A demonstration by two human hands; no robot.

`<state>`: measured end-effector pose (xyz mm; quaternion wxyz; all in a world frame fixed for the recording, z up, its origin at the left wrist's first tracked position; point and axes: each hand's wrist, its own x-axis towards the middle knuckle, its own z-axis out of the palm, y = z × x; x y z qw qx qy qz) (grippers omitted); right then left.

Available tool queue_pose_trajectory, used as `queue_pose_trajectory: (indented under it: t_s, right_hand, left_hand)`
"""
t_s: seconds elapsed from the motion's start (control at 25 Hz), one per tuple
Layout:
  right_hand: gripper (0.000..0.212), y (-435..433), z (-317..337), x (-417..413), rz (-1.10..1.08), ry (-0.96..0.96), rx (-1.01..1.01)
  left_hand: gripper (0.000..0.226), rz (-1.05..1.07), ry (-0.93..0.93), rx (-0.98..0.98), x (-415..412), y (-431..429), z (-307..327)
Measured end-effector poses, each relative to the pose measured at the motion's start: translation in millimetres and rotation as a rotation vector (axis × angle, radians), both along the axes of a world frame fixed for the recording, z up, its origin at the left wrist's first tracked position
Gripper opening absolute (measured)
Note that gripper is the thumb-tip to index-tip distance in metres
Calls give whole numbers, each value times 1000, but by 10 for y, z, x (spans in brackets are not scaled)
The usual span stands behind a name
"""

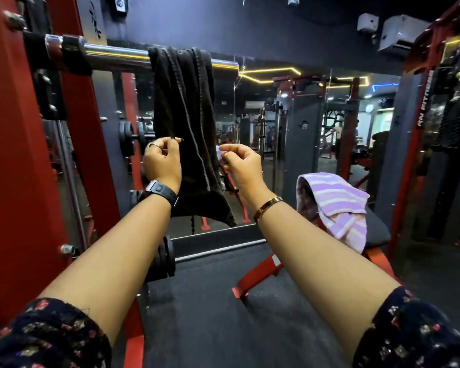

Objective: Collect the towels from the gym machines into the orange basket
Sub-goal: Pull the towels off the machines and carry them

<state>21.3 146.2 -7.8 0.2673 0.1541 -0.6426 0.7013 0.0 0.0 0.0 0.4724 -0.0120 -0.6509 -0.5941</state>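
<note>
A black towel (186,123) hangs folded over the chrome barbell (112,55) of a red rack. My left hand (162,160) pinches the towel's left edge at mid height. My right hand (241,162) pinches its right edge, fingertips on a small white tag. A second towel, purple with white stripes (337,200), lies draped over the black bench pad at the right. The orange basket is not in view.
The red rack upright (19,160) stands close on the left, with black weight plates (168,261) stored low beside it. A mirror wall (290,123) is straight ahead. The bench's red legs (258,274) spread over the dark rubber floor. Another red frame (414,144) rises at the right.
</note>
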Motion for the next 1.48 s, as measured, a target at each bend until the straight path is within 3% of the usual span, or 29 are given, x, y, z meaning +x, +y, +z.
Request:
queue_pose_trajectory:
  t_s: [0.12,0.32,0.64,0.8,0.88,1.0,1.12,1.28,1.4,1.48]
  right_hand:
    - [25,-229,143,-232,50,35,43]
    - [46,-526,461,-550,41,134,83]
    - [54,-595,802,-968,-24,245,209]
    - [56,-603,935,-1131,-241,349,362]
    - [63,-591,995,-1176,-318,309,419]
    - [76,-609,1019,-1189,-233,207,380]
    - [91,-662,1007,-1162,-85,192,270]
    - [76,-761,942,-1122,-60,169,412]
    - [57,-722,824,-1025,-150,220,434]
    - [44,-628,717,-941,-237,263,420]
  left_hand:
    - [29,-10,65,-27,-255,-157,203]
    - [54,-152,73,-211,-645,-250,534]
    - [79,-275,33,-142,-926,-229,918]
    - [60,-104,-125,-242,-987,-136,943]
    - [54,-109,-126,-253,-967,-77,942]
    - [61,-125,-93,-163,-947,-42,887]
    - [48,-152,-72,-189,-906,-91,702]
    - [33,-100,36,-257,-836,-255,553]
    - [50,69,270,-138,-729,-360,619]
    - [48,155,392,-253,-696,-435,733]
